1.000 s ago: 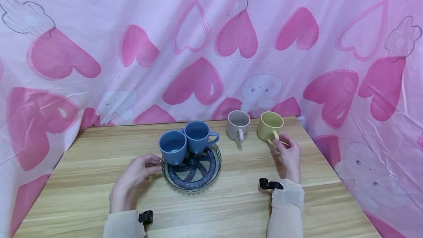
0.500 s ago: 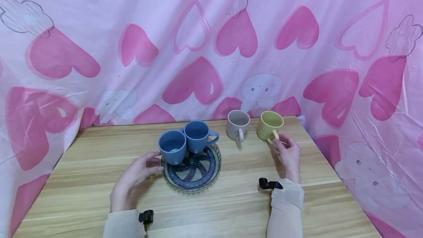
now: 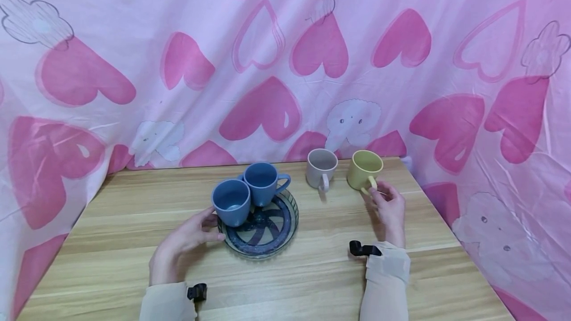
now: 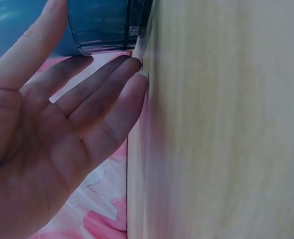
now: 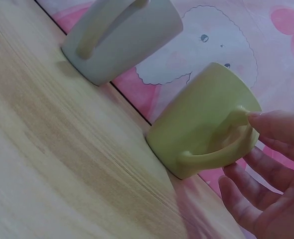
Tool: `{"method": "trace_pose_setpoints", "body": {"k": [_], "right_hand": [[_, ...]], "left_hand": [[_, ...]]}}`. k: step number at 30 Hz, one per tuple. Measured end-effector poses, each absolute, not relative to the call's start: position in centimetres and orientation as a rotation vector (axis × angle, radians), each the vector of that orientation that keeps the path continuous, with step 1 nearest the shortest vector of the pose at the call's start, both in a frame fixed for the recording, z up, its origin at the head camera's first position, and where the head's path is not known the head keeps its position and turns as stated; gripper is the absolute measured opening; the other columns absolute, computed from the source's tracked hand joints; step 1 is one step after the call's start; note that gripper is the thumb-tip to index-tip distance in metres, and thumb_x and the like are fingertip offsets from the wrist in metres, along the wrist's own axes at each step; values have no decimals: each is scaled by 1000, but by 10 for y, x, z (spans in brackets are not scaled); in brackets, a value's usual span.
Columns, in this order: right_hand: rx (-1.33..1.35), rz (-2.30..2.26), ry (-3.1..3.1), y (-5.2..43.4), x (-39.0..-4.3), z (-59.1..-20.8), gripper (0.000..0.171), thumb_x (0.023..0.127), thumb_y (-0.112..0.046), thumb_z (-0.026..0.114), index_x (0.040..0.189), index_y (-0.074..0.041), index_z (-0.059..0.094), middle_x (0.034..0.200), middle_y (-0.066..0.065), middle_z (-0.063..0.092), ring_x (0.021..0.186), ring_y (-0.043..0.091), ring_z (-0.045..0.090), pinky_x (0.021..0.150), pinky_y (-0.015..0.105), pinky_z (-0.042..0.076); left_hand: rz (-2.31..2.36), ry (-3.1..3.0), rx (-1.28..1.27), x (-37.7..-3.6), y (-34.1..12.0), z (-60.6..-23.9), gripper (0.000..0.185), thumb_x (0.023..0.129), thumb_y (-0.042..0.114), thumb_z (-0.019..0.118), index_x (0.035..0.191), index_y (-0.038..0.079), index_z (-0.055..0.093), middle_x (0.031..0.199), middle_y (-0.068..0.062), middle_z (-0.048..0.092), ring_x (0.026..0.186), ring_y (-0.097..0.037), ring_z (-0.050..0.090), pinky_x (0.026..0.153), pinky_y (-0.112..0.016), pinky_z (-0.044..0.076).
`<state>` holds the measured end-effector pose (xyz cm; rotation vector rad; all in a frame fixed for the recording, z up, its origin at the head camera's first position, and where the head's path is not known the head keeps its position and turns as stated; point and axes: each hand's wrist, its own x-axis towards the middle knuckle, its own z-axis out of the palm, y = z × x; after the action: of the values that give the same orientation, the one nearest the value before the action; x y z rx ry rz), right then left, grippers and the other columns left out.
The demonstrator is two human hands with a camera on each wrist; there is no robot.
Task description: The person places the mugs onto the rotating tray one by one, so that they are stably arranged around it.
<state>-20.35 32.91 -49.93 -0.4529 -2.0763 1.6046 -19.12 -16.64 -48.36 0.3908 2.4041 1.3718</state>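
Observation:
A blue mug [image 3: 232, 209] leans slightly at the left of a round glass plate [image 3: 262, 250] with a dark swirl pattern. My left hand [image 3: 187, 238] is beside it, thumb at the plate's rim and the other fingers partly hidden behind the mug. In the left wrist view those fingers [image 4: 109, 112] are nearly straight and spread. Against the first mug stands a second blue mug [image 3: 260, 189], handle to the right. On the right, a yellow mug [image 3: 362, 175] stands upright on the table; my right hand [image 3: 391, 207] pinches its handle [image 5: 221, 157] between thumb and fingers.
A pale grey mug [image 3: 320, 175] stands left of the yellow one, its handle toward me. The wooden table [image 3: 312, 286] ends at the back against a pink heart-patterned cloth [image 3: 267, 108], which also hangs along both sides.
Both blue mugs have shifted a little left on the plate, and the nearer one now tilts. My left thumb has moved down and right along the plate's rim. The right hand stays still.

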Motion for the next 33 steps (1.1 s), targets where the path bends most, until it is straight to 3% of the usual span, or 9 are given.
{"method": "trace_pose_setpoints", "body": {"k": [7,17,33], "right_hand": [[-469,1620,-2070,329,-205,-500,34,80,-15,65,110,-3,57,101,8,57,79,13,55,69,28,49],[-453,1564,-2125,328,-208,-501,35,80,-16,64,111,-1,56,102,13,58,82,12,53,66,16,45],[-471,1413,-2192,326,-211,-506,27,80,-20,64,101,-3,62,87,9,60,73,11,52,60,16,43]], "left_hand": [[1371,2395,416,-192,-165,-485,86,70,23,74,138,8,24,125,-17,44,112,-31,42,93,-47,33],[1387,2367,407,-190,-164,-483,87,70,23,74,138,8,22,122,-17,46,111,-32,42,90,-46,38],[1349,2400,377,-190,-163,-482,90,69,26,74,139,8,21,125,-16,43,112,-31,41,93,-47,33]]}}
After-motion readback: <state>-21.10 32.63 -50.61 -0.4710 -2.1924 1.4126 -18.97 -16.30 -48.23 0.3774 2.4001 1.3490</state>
